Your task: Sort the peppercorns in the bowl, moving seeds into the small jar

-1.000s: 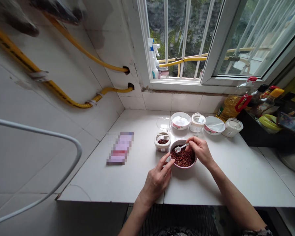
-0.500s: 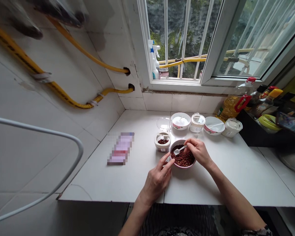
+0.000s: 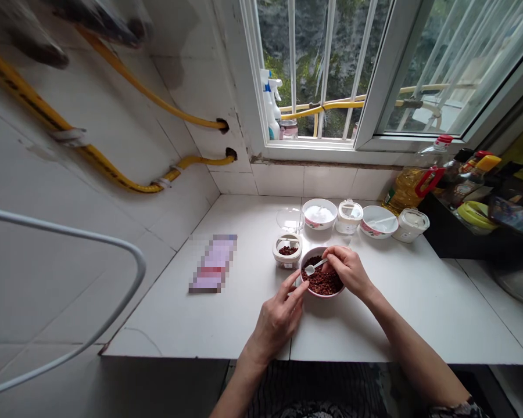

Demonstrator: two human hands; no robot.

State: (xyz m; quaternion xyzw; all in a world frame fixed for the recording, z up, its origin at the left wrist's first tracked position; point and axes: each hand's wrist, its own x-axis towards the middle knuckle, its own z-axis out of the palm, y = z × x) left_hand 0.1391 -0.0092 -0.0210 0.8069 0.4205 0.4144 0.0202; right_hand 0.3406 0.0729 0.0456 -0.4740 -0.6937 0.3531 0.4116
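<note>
White plastic, a small spoon [image 3: 310, 270] was pinched in the right hand [image 3: 347, 270], its scoop at the dark reddish-brown granules [image 3: 325, 284] inside a round, pink-rimmed bowl [image 3: 314, 252] on the white tiled counter [image 3: 353, 331]. The left hand [image 3: 278, 316], loosely open, touched the bowl's left rim, near a squat, cream-rimmed jar [image 3: 287, 261].

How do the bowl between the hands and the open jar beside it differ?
The bowl is wider than the jar. The bowl's rim is pink; the jar's is off-white. The bowl shows a broad spread of dark red granules, the jar a smaller patch. Both stand upright on the counter, open on top.
</note>
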